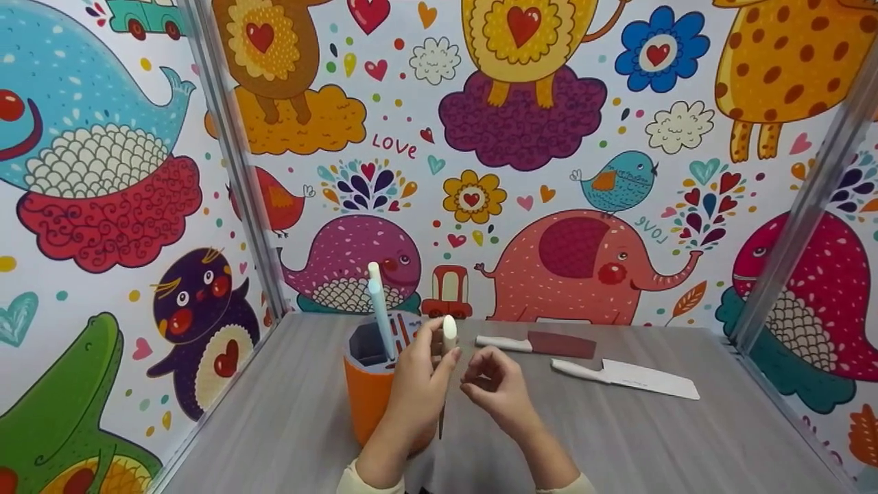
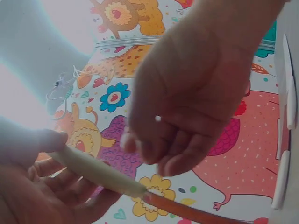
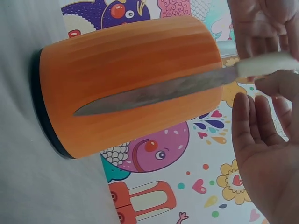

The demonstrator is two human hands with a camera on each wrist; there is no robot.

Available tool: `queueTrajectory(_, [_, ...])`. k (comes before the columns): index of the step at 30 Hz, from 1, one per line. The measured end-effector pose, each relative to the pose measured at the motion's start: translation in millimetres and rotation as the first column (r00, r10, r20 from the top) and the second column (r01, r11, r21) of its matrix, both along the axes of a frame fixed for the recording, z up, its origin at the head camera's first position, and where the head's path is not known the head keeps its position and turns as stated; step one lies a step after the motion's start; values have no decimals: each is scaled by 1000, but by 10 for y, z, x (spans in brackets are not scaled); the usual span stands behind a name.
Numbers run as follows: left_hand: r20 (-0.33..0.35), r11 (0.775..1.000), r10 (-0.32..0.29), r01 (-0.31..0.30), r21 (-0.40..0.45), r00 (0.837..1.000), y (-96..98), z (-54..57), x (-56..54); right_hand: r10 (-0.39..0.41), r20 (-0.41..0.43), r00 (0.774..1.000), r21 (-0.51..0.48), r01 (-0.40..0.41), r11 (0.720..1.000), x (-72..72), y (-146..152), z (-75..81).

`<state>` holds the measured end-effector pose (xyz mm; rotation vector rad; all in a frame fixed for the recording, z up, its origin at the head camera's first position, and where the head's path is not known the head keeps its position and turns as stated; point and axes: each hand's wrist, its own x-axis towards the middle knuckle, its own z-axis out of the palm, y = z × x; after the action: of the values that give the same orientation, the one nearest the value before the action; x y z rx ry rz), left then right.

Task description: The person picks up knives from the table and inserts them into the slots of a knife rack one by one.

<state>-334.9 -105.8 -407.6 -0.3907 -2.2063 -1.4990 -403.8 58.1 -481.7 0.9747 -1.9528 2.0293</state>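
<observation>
A knife (image 3: pixel 159 95) with a slim pointed blade hangs tip down; my left hand (image 1: pixel 418 370) grips its cream handle (image 1: pixel 449 331). Beside the blade stands an orange knife block (image 1: pixel 367 398) with a grey slotted top, and in the right wrist view the blade crosses in front of its side. My right hand (image 1: pixel 504 391) is just right of the knife, fingers loosely bent, holding nothing. In the right wrist view its thumb comes close to the handle; whether they touch I cannot tell. Pale blue and cream handles (image 1: pixel 381 315) stick up from the block.
On the grey table (image 1: pixel 288 412), to the right, lie a white-bladed cleaver (image 1: pixel 651 381) and, behind it, another broad knife (image 1: pixel 562 344) whose blade looks dark red. Walls printed with cartoon animals enclose the table at the back and sides, with metal posts (image 1: pixel 240 165) at the corners.
</observation>
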Motion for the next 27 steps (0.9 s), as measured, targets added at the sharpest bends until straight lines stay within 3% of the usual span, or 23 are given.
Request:
queueTrajectory(8, [-35,999,36,-35,21,999,-73,125,126,-131,180,975,-26,138,990,-103,-122,-226])
queueTrajectory(11, [-29,997,36,-34,76,999,-115,176,200,-94,235,968,23,91,996,-131,-177,-372])
queueTrajectory(13, [-19,993,25,-23,114,1000,-142,209,255,-33,286,958,51,19,999,-135,-214,-460])
queueTrajectory(18, [6,986,3,-4,165,1000,-187,274,366,84,401,912,103,-136,985,-104,-324,-621])
queueTrajectory(23, [-11,984,31,-29,173,999,-246,345,512,65,424,903,159,-145,977,-69,-451,-667])
queueTrajectory(27, [-75,987,61,-49,154,995,-305,434,644,51,417,908,175,-136,975,-77,-558,-658])
